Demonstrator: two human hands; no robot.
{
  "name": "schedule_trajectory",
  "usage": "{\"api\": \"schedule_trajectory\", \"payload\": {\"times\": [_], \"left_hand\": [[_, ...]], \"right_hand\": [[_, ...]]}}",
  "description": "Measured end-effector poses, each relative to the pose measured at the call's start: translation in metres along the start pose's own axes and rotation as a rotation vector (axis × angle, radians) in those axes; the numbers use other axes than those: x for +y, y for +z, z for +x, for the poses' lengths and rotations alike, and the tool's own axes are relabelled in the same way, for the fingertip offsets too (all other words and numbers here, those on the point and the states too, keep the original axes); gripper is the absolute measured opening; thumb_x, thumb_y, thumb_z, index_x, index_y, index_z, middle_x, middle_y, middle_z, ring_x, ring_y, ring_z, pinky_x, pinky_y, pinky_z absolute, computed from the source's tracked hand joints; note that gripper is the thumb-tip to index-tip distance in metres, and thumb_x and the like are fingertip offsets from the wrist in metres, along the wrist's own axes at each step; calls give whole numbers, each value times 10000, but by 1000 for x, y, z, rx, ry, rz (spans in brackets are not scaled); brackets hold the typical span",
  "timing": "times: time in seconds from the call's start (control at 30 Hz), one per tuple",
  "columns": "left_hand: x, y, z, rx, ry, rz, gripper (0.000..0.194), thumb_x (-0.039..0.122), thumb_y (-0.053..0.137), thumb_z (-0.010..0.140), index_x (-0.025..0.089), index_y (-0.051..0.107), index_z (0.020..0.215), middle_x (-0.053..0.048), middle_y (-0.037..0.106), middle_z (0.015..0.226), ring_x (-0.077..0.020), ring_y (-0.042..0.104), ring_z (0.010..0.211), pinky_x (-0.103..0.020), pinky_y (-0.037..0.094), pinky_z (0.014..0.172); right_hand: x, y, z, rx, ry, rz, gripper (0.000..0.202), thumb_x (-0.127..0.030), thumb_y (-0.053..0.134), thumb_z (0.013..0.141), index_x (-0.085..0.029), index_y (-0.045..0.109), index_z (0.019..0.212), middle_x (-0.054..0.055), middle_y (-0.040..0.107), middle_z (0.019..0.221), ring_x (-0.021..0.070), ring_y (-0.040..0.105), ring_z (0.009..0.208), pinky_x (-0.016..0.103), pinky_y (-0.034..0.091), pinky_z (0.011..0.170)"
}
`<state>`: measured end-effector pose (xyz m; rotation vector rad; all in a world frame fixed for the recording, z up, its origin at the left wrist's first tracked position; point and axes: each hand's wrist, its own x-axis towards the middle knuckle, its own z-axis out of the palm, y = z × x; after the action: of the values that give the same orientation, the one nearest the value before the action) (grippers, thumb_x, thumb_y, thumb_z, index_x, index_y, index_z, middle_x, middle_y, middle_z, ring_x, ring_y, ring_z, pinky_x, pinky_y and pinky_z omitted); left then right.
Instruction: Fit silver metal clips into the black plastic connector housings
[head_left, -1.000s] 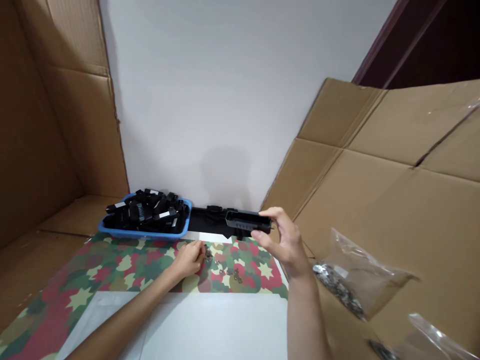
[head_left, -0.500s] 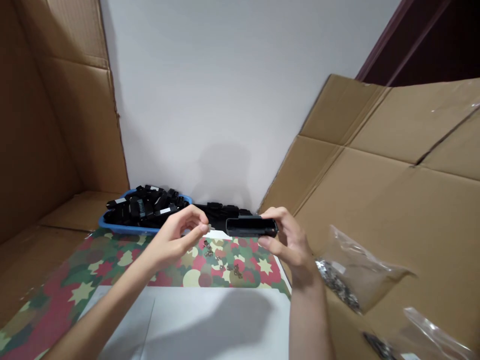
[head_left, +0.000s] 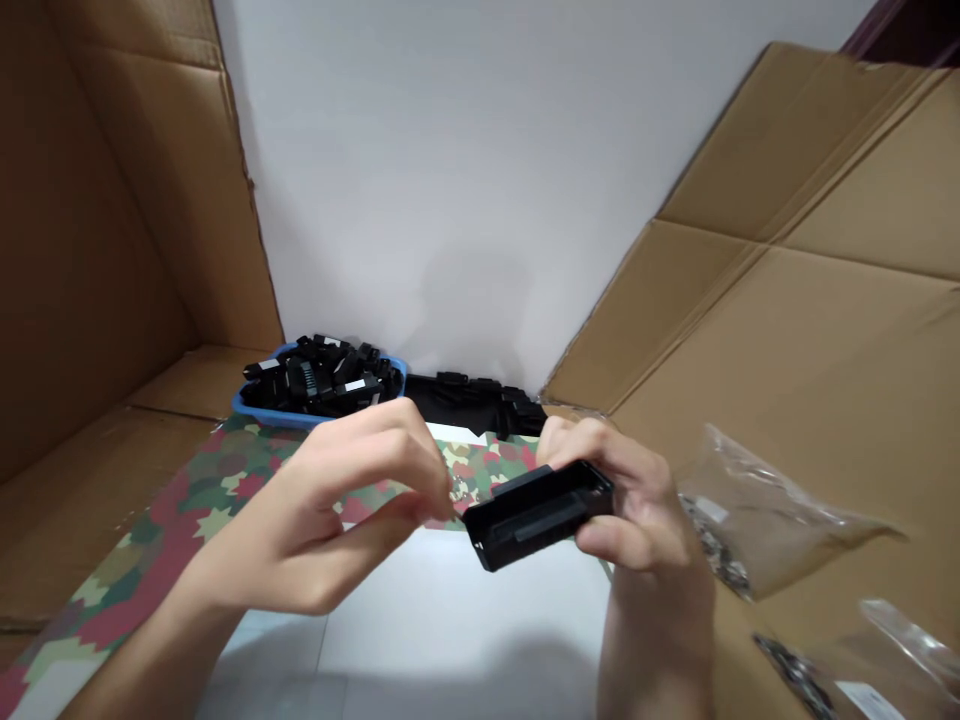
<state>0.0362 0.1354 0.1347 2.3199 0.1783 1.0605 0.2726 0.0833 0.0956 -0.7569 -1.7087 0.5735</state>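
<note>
My right hand (head_left: 630, 500) grips a black plastic housing (head_left: 536, 515) by its right end, thumb below and fingers above. The housing is a hollow, open-sided case, tilted with its left end lower and its hollow facing me. At that left end is my left hand (head_left: 360, 500), thumb and forefinger pinched together. A thin piece, mostly hidden by the fingertips, sticks out of the pinch against the housing's corner; its kind is too small to make out. Behind the hands, small metal parts (head_left: 466, 488) lie on the patterned cloth, partly covered by my left hand.
A blue basket (head_left: 281, 417) heaped with black plastic parts stands at the back left. More black parts (head_left: 480, 400) lie along the wall. White sheets (head_left: 420, 620) cover the near table. Clear bags (head_left: 780, 520) of metal pieces lie at right, by the cardboard (head_left: 840, 390).
Both hands have come nearer to me and lower. The housing has tilted, its hollow turning more into view. My left fingertips have moved from a gap away to the housing's left end.
</note>
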Motion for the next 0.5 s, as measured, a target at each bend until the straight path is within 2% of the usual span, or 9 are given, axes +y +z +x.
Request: {"api": "schedule_trajectory", "payload": {"times": [0.37,0.5], "left_hand": [[2,2,2,-146,14,11,270,-25,474,779,204,608,827,-17,613,758,-125,583,703,-221,478,626],[0,4,3,-154,21,4,273,-42,475,772,197,599,818,-8,599,765,-112,572,709,-206,476,638]], "right_hand": [[-3,-3,-1,-39,65,-17,303,-531,653,738,-247,578,812,-35,497,637,131,437,555,272,330,502],[-1,-2,-2,-29,80,3,281,-500,672,724,-243,594,807,-32,502,628,137,451,565,279,345,508]]}}
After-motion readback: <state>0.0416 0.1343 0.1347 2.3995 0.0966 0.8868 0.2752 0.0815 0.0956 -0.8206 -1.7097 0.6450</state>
